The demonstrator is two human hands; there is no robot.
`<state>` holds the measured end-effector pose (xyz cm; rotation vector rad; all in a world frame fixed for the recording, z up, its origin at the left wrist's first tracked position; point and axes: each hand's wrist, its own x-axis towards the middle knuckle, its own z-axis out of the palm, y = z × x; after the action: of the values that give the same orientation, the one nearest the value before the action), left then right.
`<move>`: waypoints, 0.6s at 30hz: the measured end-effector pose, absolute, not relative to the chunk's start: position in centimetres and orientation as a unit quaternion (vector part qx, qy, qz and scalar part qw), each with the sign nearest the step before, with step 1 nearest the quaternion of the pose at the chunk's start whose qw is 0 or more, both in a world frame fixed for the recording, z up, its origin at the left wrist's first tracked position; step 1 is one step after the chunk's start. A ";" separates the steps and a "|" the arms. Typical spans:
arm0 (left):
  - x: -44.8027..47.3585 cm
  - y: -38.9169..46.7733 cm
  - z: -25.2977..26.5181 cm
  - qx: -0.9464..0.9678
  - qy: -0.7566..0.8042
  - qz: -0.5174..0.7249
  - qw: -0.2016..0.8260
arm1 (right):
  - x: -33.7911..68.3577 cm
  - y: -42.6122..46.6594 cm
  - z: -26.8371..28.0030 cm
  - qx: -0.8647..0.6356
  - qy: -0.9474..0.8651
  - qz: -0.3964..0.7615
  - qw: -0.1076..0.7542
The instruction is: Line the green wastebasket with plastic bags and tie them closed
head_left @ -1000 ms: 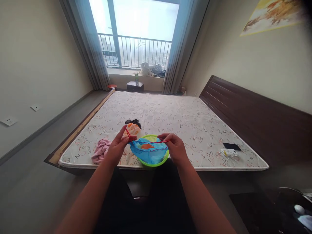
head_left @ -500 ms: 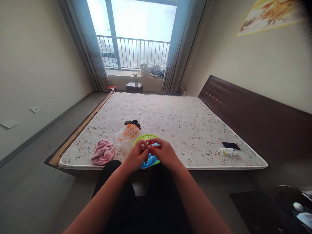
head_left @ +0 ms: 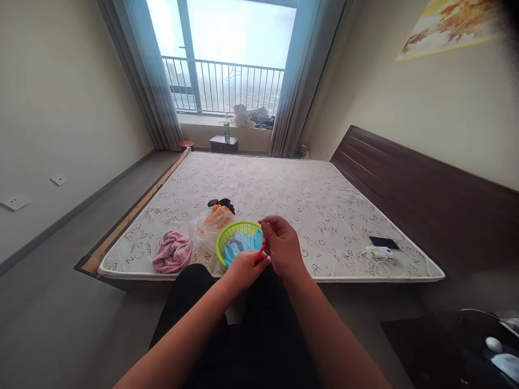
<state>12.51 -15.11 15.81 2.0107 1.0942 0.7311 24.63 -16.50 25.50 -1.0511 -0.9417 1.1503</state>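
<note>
A thin red strip [head_left: 261,252] stretches between my two hands, above my lap. My left hand [head_left: 244,268], lower and to the left, is closed on its lower end. Higher up, my right hand [head_left: 284,246] pinches the other end near its fingertips. What the strip is made of is too small to tell. Just beyond them a lime-green plastic basket [head_left: 219,244] stands on the mattress, partly covered by my hands. Crumpled light-blue plastic bags [head_left: 240,243] lie in it.
On the mattress [head_left: 259,178] lie a pink towel [head_left: 172,252], a clear-and-orange plastic bag [head_left: 214,220] and a black bundle [head_left: 227,205]. A black phone [head_left: 384,242] and a white cable [head_left: 381,265] are at the right. The dark headboard [head_left: 421,189] rises along the right side.
My hands were close together over the basket. They have drawn apart, left down, right up and rightward, pulling the red strip straight. More of the basket and blue bags shows.
</note>
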 end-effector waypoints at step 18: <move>12.4 -18.2 17.2 0.714 0.433 0.435 0.338 | 25.1 -16.9 25.3 -0.446 -0.384 0.483 0.648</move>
<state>12.36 -18.16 17.21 1.8598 1.1273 1.1344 25.12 -16.89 25.26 -1.0143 -0.8721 1.0988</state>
